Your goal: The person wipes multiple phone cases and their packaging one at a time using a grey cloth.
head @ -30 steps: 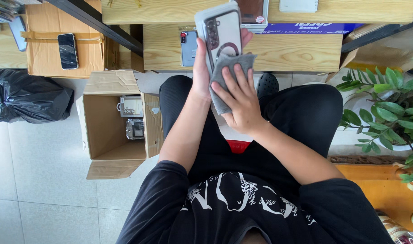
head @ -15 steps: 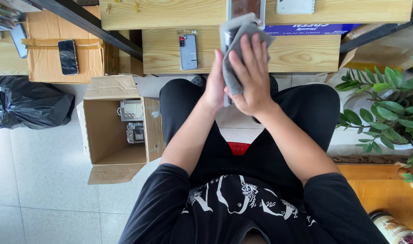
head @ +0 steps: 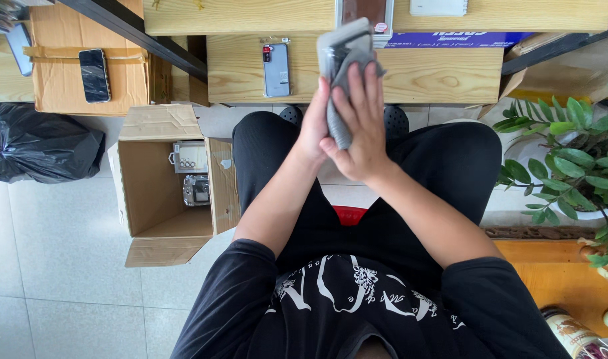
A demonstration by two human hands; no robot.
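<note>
Wooden shelving [head: 410, 73] lies far, cardboard box [head: 164, 193] left. Grey cloth [head: 347, 60] is pressed by right hand [head: 360, 129], fingers flat; left hand [head: 314, 123] clasps a hidden object behind. Wiping judged midway.

Hands: left hand [head: 314, 123] and right hand [head: 358, 126] pressed together above the lap, cloth [head: 344, 63] between them.
Beyond the hands: wooden surface [head: 437, 73]; on it, just left of the hands, a phone [head: 277, 69].
Far left of the hands: sealed carton [head: 58, 66] with a second phone [head: 94, 66] on top; a filled bag [head: 41, 146] on the floor below it.
Left of the hands, on the floor: open box [head: 164, 193] with small devices [head: 192, 174] inside.
Right of the hands: potted plant [head: 577, 159].
</note>
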